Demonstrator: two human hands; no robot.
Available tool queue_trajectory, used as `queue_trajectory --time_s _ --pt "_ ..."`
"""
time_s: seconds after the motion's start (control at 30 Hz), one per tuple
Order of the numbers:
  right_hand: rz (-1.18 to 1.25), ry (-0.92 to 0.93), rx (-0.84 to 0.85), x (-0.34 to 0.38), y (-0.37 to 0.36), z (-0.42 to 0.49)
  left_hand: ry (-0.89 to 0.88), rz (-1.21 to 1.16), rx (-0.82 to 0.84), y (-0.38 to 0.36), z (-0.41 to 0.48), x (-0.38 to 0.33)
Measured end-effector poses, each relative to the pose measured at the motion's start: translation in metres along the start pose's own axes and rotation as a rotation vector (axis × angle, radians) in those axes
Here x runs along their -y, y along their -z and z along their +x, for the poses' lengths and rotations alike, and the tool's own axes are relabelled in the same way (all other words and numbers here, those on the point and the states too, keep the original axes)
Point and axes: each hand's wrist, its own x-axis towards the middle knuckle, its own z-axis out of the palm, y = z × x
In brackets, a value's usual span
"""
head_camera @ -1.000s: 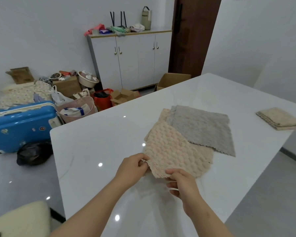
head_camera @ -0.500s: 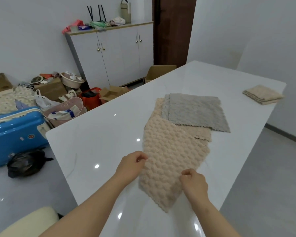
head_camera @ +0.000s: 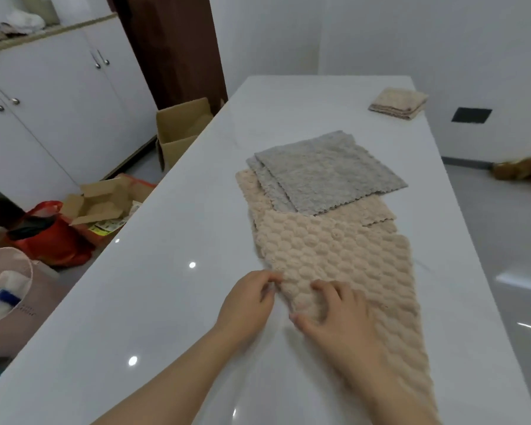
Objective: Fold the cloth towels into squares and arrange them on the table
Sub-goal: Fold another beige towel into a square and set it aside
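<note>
A beige bubble-textured towel (head_camera: 344, 259) lies spread along the white table (head_camera: 166, 271), reaching to the near edge. My left hand (head_camera: 247, 305) pinches its left edge. My right hand (head_camera: 334, 317) rests on top of the towel with its fingers spread. Beyond it a second beige towel (head_camera: 377, 211) lies flat under two overlapping grey towels (head_camera: 328, 173). A folded beige towel (head_camera: 399, 101) sits at the far right of the table.
On the floor to the left of the table stand an open cardboard box (head_camera: 181, 127), a red bag (head_camera: 46, 237), flattened cardboard and a pink basket (head_camera: 3, 289). White cabinets (head_camera: 59, 102) and a dark door stand behind. A brown object (head_camera: 518, 170) lies on the floor at right.
The beige towel has been drawn toward me and laid out flat. My right hand has let go of its edge and now rests on top. The view has swung right.
</note>
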Motion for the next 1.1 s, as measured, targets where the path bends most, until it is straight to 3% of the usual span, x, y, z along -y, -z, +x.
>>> queue_trajectory --time_s 0.1,0.2,0.37,0.57,0.73,0.9,1.1 --pt "-0.133 0.040 -0.076 -0.001 -0.013 -0.001 -0.086 -0.026 -0.004 0.001 0.002 0.012" --pt "-0.092 0.021 -0.206 -0.005 -0.019 0.003 -0.141 -0.080 -0.059 -0.004 -0.003 0.024" --pt "0.501 -0.074 -0.267 -0.001 -0.011 -0.002 -0.211 -0.111 -0.116 -0.011 -0.010 0.033" --pt "0.687 -0.090 -0.315 0.011 -0.016 -0.033 -0.480 0.041 -0.018 -0.016 -0.031 0.037" --pt "0.621 -0.031 -0.371 0.005 -0.031 -0.034 -0.551 0.374 -0.126 -0.025 -0.030 0.033" --pt "0.493 0.013 -0.369 -0.003 -0.035 -0.025 -0.518 0.372 -0.239 -0.026 -0.020 0.025" --pt "0.476 0.028 -0.356 -0.001 -0.035 -0.023 -0.513 0.300 -0.124 -0.016 -0.021 0.029"
